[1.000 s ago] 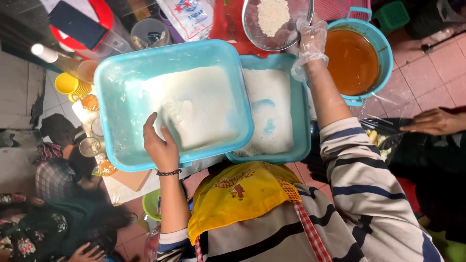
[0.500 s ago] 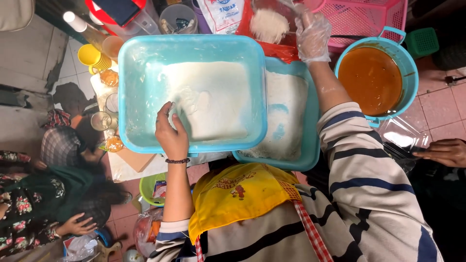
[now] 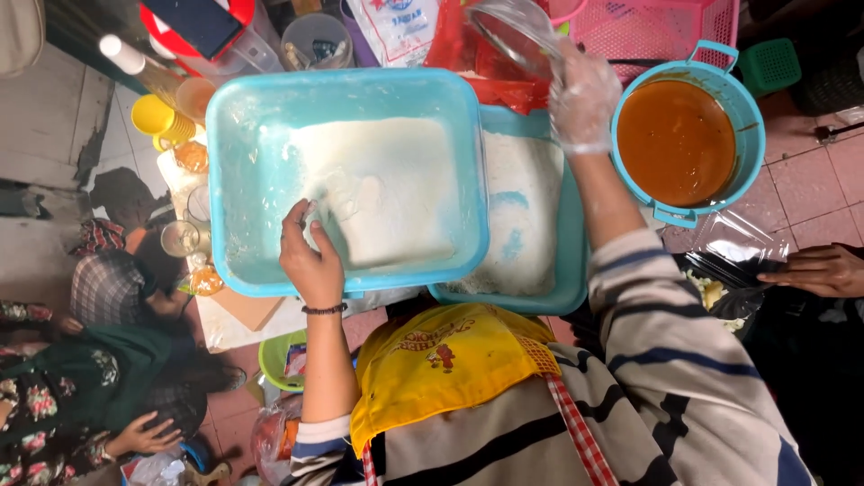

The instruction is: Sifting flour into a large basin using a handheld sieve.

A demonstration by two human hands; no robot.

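Note:
A light blue plastic tub (image 3: 236,180) holds a flat bed of white flour (image 3: 387,189). My bare left hand (image 3: 310,256) reaches over its near rim, fingers spread and pressed into the flour. A second blue tub (image 3: 576,270) dusted with flour sits under it to the right. My right hand (image 3: 583,97), in a thin clear glove, grips a clear bowl (image 3: 515,31) tilted on edge above the far side of the tubs. I wear a yellow apron (image 3: 450,360) and a striped sleeve.
A blue bucket of orange-brown liquid (image 3: 679,139) stands at the right, a pink basket (image 3: 670,27) behind it. Another person's hand (image 3: 814,270) holds a clear plastic bag (image 3: 733,256). Yellow cups (image 3: 160,121) and jars crowd the left; people sit at lower left (image 3: 90,378).
My right hand has tipped the clear bowl up on edge; the flour seen in it before no longer shows. My left hand stays in the tub's flour.

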